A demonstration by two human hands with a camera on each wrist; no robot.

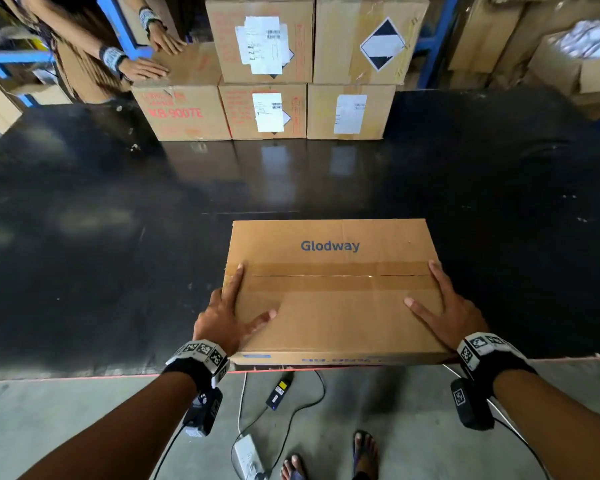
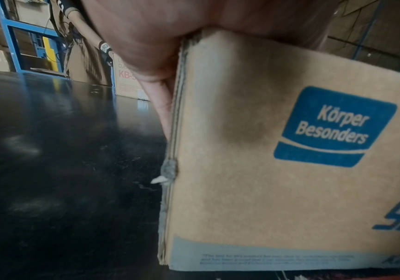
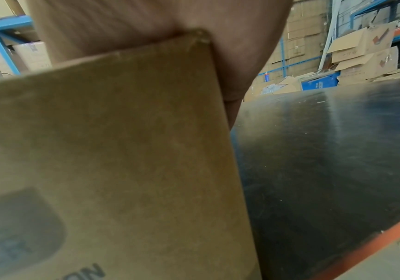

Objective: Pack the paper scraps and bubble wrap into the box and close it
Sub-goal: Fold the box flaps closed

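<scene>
Floor in front of the table: two feet in sandals (image 1: 329, 459), a white power strip (image 1: 248, 457) and a black adapter with a yellow label (image 1: 279, 391), cables running between them.

Box (image 1: 333, 306) sits at the near edge of the black table (image 1: 84, 254), right of that edge's middle, its front face flush with or slightly over the red-trimmed rim. Top flaps are down and meet along a seam under brown tape; "Glodway" is printed on the far flap. The left wrist view shows a blue "Körper Besonders" logo on the box's front face. No paper scraps or bubble wrap visible outside the box.

Left hand (image 1: 224, 320): on the near left corner of the box, forefinger straight along the left top edge, thumb flat on the lid, the other fingers down the left side. Fingers extended, not curled round anything.

Right hand (image 1: 449, 313): on the near right corner, forefinger along the right top edge, thumb flat on the lid. Also extended.

Mid table: bare glossy surface with reflections.

Far edge of the table: a stack of brown cartons (image 1: 267, 81) with white labels, two tiers. At its left end, a second person's hands (image 1: 156, 55) lie flat on a carton.

Behind: blue shelving (image 1: 437, 39) and more cartons.
</scene>
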